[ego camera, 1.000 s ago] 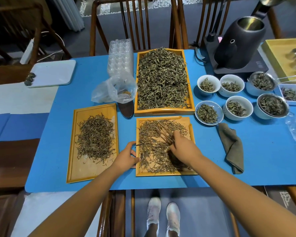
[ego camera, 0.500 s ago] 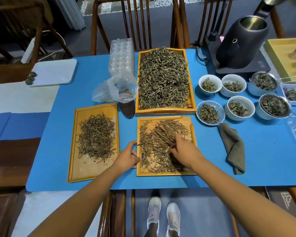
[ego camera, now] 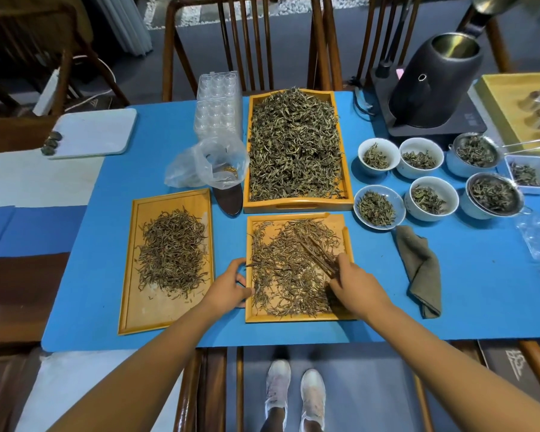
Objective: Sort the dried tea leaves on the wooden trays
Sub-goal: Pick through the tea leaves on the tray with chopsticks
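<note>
My right fingers (ego camera: pixel 340 260) grip chopsticks (ego camera: pixel 317 255) over the leaves (ego camera: pixel 290 269) in the centre tray (ego camera: pixel 293 318); my left hand (ego camera: pixel 231 286) pinches that tray's left rim. Picking is in hand. Next, I judge: nip one leaf cleanly.

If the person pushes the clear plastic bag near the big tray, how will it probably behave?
The bag looks thin and crumpled, so it is probably floppy and very light. It holds only a few leaves, so a push would likely slide or collapse it. Its open mouth might spill them.
</note>
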Tool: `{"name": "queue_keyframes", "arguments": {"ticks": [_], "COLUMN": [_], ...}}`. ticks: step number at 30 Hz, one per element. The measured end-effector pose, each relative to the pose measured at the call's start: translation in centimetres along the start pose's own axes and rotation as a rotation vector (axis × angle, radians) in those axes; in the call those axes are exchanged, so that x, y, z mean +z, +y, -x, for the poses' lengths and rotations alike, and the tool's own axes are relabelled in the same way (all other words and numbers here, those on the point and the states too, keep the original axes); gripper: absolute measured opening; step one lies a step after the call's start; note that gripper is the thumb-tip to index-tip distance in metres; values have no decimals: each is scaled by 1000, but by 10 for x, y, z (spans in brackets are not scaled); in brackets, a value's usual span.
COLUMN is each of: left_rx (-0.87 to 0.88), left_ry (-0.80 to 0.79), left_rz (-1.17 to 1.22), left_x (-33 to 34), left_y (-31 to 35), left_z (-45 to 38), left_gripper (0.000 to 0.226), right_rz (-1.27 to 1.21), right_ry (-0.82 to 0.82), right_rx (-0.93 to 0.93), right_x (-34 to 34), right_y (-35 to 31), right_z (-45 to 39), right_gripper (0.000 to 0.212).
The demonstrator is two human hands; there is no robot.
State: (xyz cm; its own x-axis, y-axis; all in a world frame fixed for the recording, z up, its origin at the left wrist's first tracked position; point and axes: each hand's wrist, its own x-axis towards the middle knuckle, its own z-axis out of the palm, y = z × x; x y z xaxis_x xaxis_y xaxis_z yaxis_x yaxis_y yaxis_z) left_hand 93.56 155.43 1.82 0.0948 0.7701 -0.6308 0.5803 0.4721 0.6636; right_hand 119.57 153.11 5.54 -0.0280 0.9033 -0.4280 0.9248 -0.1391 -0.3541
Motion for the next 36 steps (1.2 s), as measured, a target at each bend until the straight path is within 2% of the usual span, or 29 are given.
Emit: {"name": "queue_keyframes", "arguments": {"ticks": [5,11,21,36], "left_rx": [1,-4,-5,-1], "left_ry": [-4,-2,-5,-10], "left_rz": [6,11,-6,-3], "left_x": [0,0,1,0], "left_y": [-1,-1,0,2], "left_z": [0,0,2,1], "left_gripper": [69,69,68,69], "right_rz": [-32,-3,-43,19], "right_ry": [35,-18,-4,-81], "right_rx": [30,32,84,-78], "right_x": [-5,1,3,1], "right_y": [15,32,39,-50], "right_z": [5,25,41,-22], "right_gripper": [24,21,17,30]}}
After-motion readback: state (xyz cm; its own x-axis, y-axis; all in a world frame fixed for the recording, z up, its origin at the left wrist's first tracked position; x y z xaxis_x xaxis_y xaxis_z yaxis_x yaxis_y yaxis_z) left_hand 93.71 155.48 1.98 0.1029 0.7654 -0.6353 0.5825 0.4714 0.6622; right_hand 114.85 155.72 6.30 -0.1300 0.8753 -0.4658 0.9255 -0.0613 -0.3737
